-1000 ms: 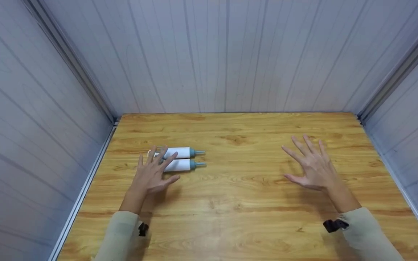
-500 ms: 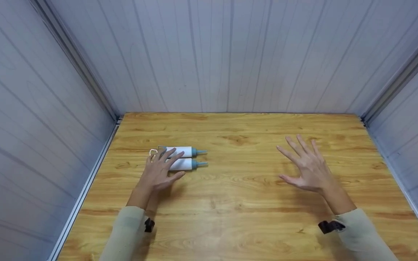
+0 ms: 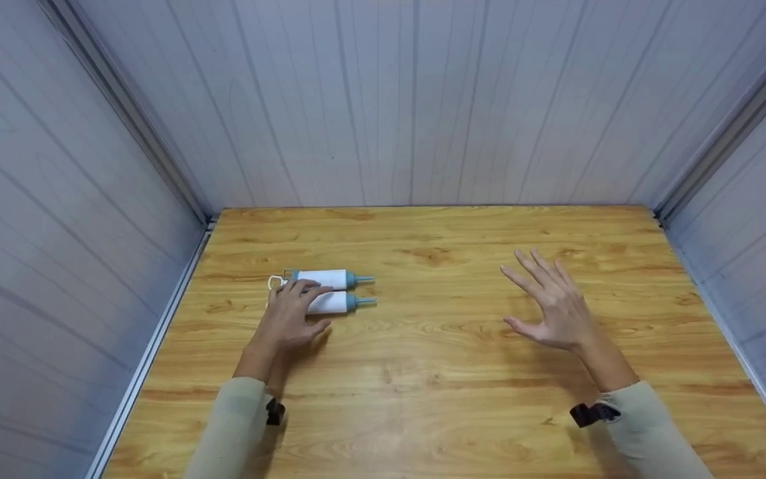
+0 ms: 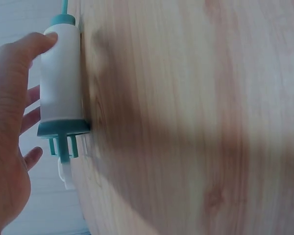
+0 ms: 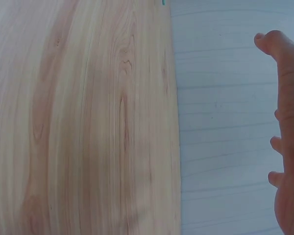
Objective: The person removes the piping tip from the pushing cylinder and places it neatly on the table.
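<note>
Two white-bodied syringes with teal ends and thin nozzles lie side by side on the left of the table, nozzles to the right. One is the far syringe point(image 3: 323, 278); the other is the near syringe point(image 3: 331, 303). My left hand point(image 3: 285, 320) is over the near syringe's handle end, its fingers reaching across the body and its thumb apart on the near side. Seen from the left wrist, this syringe point(image 4: 61, 78) is between thumb and fingers; whether they touch it I cannot tell. My right hand point(image 3: 558, 316) hovers at the right, fingers spread, holding nothing.
The wood-patterned table point(image 3: 436, 386) is bounded by a pale panel wall point(image 3: 383, 106) at the back and similar panels at both sides. A metal edge strip point(image 3: 150, 362) runs along the left side. Dark clips sit at both sleeve cuffs.
My left hand has moved slightly right and its fingers have bent and drawn together over the near syringe. My right hand has drifted left. The syringes keep their places on the table.
</note>
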`<action>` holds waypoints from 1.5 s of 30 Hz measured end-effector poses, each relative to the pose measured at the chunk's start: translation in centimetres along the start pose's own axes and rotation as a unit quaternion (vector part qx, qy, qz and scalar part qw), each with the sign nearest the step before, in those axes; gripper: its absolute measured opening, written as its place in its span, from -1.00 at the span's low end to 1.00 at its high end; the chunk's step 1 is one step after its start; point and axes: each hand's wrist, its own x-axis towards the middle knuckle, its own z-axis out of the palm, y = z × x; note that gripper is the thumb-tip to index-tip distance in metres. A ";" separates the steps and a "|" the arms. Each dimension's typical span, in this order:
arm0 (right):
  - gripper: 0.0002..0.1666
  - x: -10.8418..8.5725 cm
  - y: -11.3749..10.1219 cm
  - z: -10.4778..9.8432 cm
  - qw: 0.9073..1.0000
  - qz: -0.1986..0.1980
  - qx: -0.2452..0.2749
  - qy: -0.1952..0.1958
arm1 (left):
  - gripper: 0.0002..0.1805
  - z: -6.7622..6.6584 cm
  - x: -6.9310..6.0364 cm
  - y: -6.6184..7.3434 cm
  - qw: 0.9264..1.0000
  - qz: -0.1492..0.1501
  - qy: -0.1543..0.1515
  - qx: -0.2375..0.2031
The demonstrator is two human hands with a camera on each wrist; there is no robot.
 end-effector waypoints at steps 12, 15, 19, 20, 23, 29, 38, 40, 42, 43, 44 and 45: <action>0.01 0.0 -0.1 0.9 0.999 -0.023 0.045 0.002 | -0.43 0.5 -0.3 -0.1 0.999 -0.007 0.022 -0.024; -0.09 0.2 -0.1 1.0 0.998 -0.020 0.055 0.003 | -0.49 0.8 -0.1 -0.1 0.998 0.011 0.047 -0.027; -0.08 0.3 -0.1 0.9 0.997 -0.016 0.071 -0.009 | -0.53 1.0 -0.1 -0.1 0.997 0.029 0.072 -0.028; -0.06 0.3 -0.1 0.9 0.997 -0.013 0.073 -0.012 | -0.53 1.0 -0.1 -0.1 0.997 0.030 0.072 -0.028; 0.06 0.2 -0.1 0.9 0.997 -0.005 0.073 -0.019 | -0.53 1.0 -0.1 -0.1 0.997 0.029 0.065 -0.030; -0.07 0.3 0.0 1.0 0.997 -0.008 0.072 -0.003 | -0.54 1.0 -0.1 -0.2 0.997 0.030 0.061 -0.033; -0.08 0.6 -0.3 1.3 0.995 -0.028 0.092 0.025 | -0.54 0.5 -0.2 0.1 0.996 0.039 0.065 -0.045; -0.07 0.5 -0.2 1.4 0.992 -0.017 0.123 0.020 | -0.53 0.3 -0.2 0.2 0.996 0.040 0.065 -0.044; 0.01 0.3 -0.2 1.5 0.985 0.006 0.170 0.013 | -0.52 0.2 -0.2 0.3 0.996 0.040 0.069 -0.046; 0.07 0.1 -0.2 1.5 0.981 0.021 0.192 0.012 | -0.52 0.1 -0.3 0.3 0.995 0.042 0.071 -0.048; 0.13 0.0 -0.2 1.6 0.976 0.038 0.214 0.012 | -0.52 0.0 -0.3 0.3 0.995 0.044 0.074 -0.051; 0.16 -0.2 -0.2 1.7 0.971 0.055 0.232 0.011 | -0.52 0.0 -0.3 0.4 0.994 0.048 0.077 -0.055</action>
